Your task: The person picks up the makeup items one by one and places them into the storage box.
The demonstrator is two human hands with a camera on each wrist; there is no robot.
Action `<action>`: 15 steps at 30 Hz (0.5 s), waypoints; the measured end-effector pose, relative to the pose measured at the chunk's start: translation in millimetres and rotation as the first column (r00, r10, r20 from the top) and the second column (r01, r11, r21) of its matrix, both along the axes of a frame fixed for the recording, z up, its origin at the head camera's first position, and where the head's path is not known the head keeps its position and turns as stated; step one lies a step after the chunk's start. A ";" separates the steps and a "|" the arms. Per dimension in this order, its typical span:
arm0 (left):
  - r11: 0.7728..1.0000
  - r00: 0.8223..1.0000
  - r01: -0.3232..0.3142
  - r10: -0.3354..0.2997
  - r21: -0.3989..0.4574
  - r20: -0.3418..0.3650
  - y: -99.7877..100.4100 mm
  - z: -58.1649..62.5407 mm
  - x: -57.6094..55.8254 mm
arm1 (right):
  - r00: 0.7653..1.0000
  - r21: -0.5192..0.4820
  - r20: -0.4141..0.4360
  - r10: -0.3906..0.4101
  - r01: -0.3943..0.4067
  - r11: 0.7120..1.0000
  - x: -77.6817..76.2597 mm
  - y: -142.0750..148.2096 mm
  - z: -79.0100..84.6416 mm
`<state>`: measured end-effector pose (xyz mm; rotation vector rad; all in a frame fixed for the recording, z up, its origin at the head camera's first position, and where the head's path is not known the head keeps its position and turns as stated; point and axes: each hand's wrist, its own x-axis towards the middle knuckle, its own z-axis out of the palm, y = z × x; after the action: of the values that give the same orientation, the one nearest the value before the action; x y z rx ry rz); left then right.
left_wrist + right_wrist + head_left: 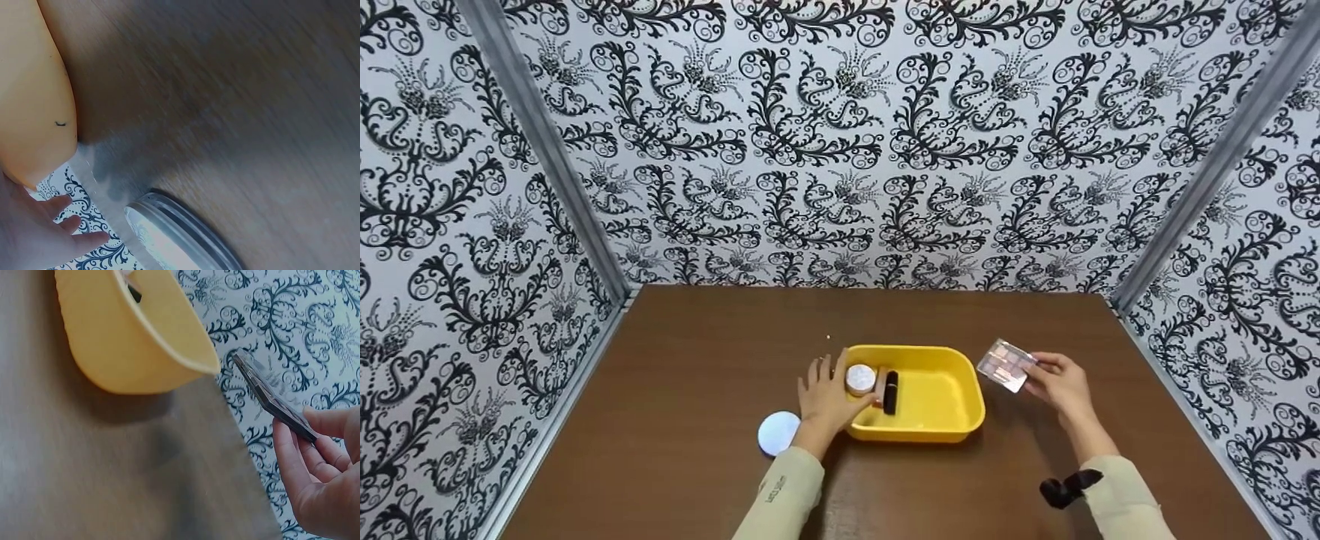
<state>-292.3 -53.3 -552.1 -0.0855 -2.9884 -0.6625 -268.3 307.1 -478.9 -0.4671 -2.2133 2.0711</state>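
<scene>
In the head view a yellow plastic basin (pixel 930 435) stands on the brown table. Along its left side lie a round jar with a white lid (pixel 860 377), a black tube (pixel 891 393) and a pinkish item partly covered by the left thumb. My left hand (pixel 826 405) spreads over the left rim, thumb reaching inside and the other fingers extended outside. Off to the right of the basin, my right hand (pixel 1061 382) pinches a clear-lidded eyeshadow palette (pixel 1006 365) by one edge. The right wrist view has the palette (pixel 275 402) edge-on, raised between thumb and fingers.
A round, shiny, pale-blue compact (pixel 778 433) lies on the table beside the left wrist; its silver rim shows in the left wrist view. Patterned black-and-white walls (pixel 840 150) enclose the table (pixel 720 337) at the back and sides. A black strap (pixel 1071 487) hangs at the right sleeve.
</scene>
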 end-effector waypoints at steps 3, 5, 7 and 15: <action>1.000 1.000 0.002 -0.002 0.008 -0.006 0.1 -0.9 0.0 | 1.000 0.011 -0.014 0.022 -0.022 1.000 -2.3 -8.2 3.5; 1.000 1.000 -0.001 0.001 0.003 -0.005 0.2 -1.2 -0.5 | 0.999 0.021 -0.019 0.041 -0.041 0.999 -4.1 -14.1 5.7; 1.000 1.000 -0.004 0.004 0.002 -0.007 0.0 -1.4 -1.1 | 0.998 0.028 -0.023 0.060 -0.059 0.998 -6.2 -20.3 7.6; 1.000 1.000 -0.005 0.005 0.006 -0.006 -0.7 -0.5 1.1 | 0.994 0.042 -0.065 0.085 -0.083 0.996 -12.9 -44.4 12.3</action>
<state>-291.2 -54.1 -552.6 -0.0790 -2.9793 -0.6698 -281.2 262.7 -466.6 -0.3022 -2.2682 2.0467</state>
